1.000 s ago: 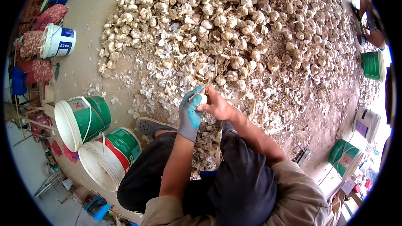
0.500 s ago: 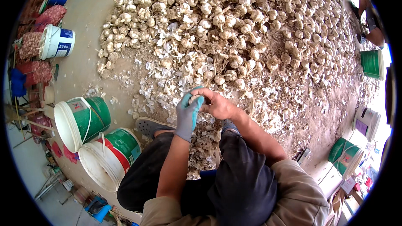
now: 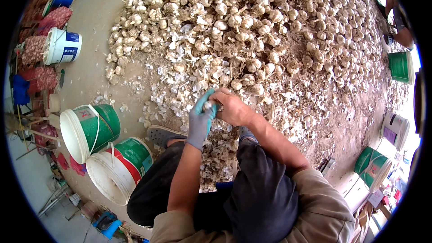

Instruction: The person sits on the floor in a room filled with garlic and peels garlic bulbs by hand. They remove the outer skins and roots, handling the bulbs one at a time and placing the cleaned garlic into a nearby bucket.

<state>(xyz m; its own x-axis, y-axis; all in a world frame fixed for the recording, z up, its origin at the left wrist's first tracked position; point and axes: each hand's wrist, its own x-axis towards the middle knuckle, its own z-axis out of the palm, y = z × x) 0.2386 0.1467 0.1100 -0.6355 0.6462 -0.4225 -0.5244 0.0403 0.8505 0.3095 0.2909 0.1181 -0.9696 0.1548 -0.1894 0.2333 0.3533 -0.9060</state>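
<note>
Cradled in the Glove, Met by Bare Fingers

Held just off centre toward nine o'clock: a small garlic bulb [image 3: 208,106], with the gloved left hand [image 3: 198,119] curled snugly round it. From three o'clock, meeting the glove with the bare right hand [image 3: 233,109], fingers bent inward — cannot tell how far closed that grip, or on what.

For good handling, best to seat the bulb deep in the gloved grip, squeezing only enough to prevent slipping. Turn it in small steps, work lightly with the bare fingertips, and stay clear of the garlic heap [image 3: 270,22] at one o'clock, nearer the loose papery skins [image 3: 182,54] at eleven.

Hidden: most of the bulb, behind glove and fingers, plus the right fingertips. Too small to judge: the bulb's surface. Cut off at two o'clock: another person, mostly just an arm [image 3: 403,37] in sight. Bent by the lens at ten: red mesh sacks [image 3: 56,19].
</note>
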